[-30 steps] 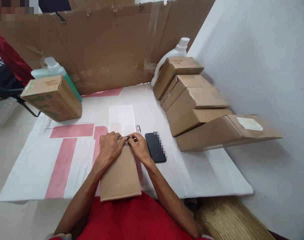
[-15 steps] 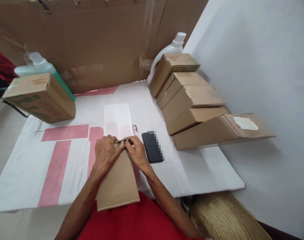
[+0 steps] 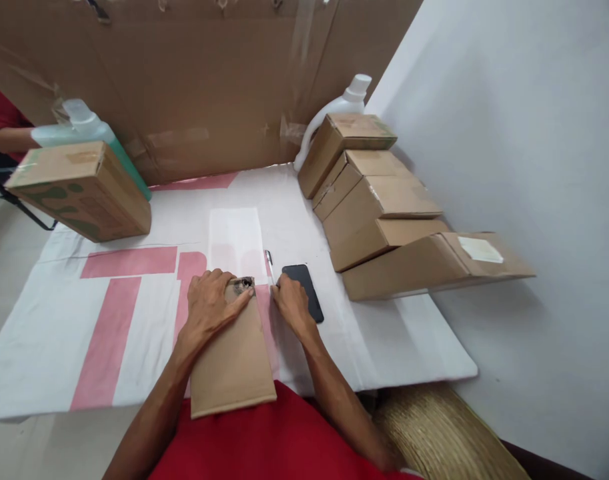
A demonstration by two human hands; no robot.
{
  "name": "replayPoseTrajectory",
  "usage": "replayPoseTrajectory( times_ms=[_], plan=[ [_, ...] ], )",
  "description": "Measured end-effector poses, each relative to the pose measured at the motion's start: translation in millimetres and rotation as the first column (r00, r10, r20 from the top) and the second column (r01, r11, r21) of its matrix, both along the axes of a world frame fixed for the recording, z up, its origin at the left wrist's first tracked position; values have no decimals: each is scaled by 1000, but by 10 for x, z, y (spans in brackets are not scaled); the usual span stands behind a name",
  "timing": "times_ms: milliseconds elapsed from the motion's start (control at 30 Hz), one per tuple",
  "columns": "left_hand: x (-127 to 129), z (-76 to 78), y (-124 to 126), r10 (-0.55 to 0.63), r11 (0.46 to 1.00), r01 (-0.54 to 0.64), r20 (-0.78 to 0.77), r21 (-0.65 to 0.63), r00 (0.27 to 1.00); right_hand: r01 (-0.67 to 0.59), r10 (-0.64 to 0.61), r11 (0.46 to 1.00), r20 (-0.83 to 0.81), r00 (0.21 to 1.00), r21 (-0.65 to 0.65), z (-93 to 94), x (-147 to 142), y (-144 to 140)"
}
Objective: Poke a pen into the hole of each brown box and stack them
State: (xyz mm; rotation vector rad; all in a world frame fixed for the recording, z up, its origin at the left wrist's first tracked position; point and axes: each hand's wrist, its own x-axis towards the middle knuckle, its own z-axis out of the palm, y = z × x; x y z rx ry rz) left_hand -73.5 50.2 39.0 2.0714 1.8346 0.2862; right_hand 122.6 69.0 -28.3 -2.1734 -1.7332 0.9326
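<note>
L hand (image 3: 210,303) pressed flat on far end of flat carton (image 3: 233,350), thumb by small dark bit (image 3: 243,285) at its 12 o'clock edge. R hand (image 3: 290,303) off carton at 3 o'clock, fingers curled, grasp unclear, touching pen (image 3: 269,259) and phone (image 3: 304,291). Risk: one-handed hold, carton may skew; R hand could nudge phone.

Table (image 3: 404,333) covered by a white sheet with pink blocks (image 3: 129,263). Landmark is the black phone (image 3: 304,300), lying flat near the table's middle: a pen (image 3: 269,259) just left of it, a white paper strip (image 3: 235,235) further left and behind, a flat cardboard box (image 3: 233,357) to its near left. Row of brown boxes (image 3: 379,213) to its right and behind; printed box (image 3: 81,190) well to its far left, against a green bottle (image 3: 87,130).
</note>
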Motion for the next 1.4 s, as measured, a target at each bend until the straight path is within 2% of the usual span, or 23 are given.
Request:
replayPoseTrajectory(
  times_ms=[100,167,200,233,267,300,333,367,433,600,833,933,1067,1133,1200,1267,1300,1367,1400],
  plan=[
    [-39,-5,-7,-48,999,48,-15,-9,999,11,-8,999,-104,995,33,24,73,41],
    [-54,-9,-10,-79,997,79,-19,-11,997,70,-46,994,-276,960,78,72,115,54],
    [-57,-11,-10,-86,996,86,-19,-9,996,130,-73,986,-434,898,103,103,120,52],
    [-56,-13,-10,-88,996,88,-20,-7,996,201,-87,972,-612,786,120,138,111,43],
    [-53,-16,-9,-87,996,87,-23,-8,996,272,-81,954,-768,635,124,174,87,28],
    [-50,-20,-9,-83,997,83,-27,-7,996,326,-55,938,-876,479,119,209,50,6],
    [-46,-25,-8,-79,997,79,-32,-6,996,355,-18,927,-931,365,121,239,2,-22],
    [-43,-30,-7,-74,997,74,-36,-5,997,362,19,921,-946,323,142,265,-51,-53],
    [-42,-40,-5,-74,997,74,-41,-4,996,358,70,912,-936,344,200,295,-154,-116],
    [-50,-37,-4,-88,996,87,-40,-17,995,300,104,909,-854,510,290,285,-253,-195],
    [-36,-24,-17,-83,996,82,-63,-16,995,178,152,931,-780,607,320,311,-224,-201],
    [-40,-38,-20,-82,997,82,-59,-11,995,175,145,934,-778,612,312,342,-182,-232],
    [-50,-54,-16,-86,996,86,-47,-5,995,219,74,944,-806,587,246,334,-5,-171],
    [-53,-53,-14,-84,996,84,-35,0,996,233,35,944,-772,635,234,309,105,-74],
    [-53,-43,-14,-82,997,82,-28,1,996,209,6,944,-645,764,255,281,176,35],
    [-53,-31,-15,-82,997,82,-30,-3,996,87,6,967,-362,932,239,252,173,116],
    [-53,-25,-15,-83,997,83,-31,-6,996,-2,36,983,-184,982,183,234,142,138],
    [-53,-19,-15,-83,997,83,-29,-10,996,-133,131,991,81,988,21,187,35,141],
    [-53,-19,-15,-83,997,83,-27,-10,996,-165,170,985,140,975,-42,159,-28,127]
  ],
)
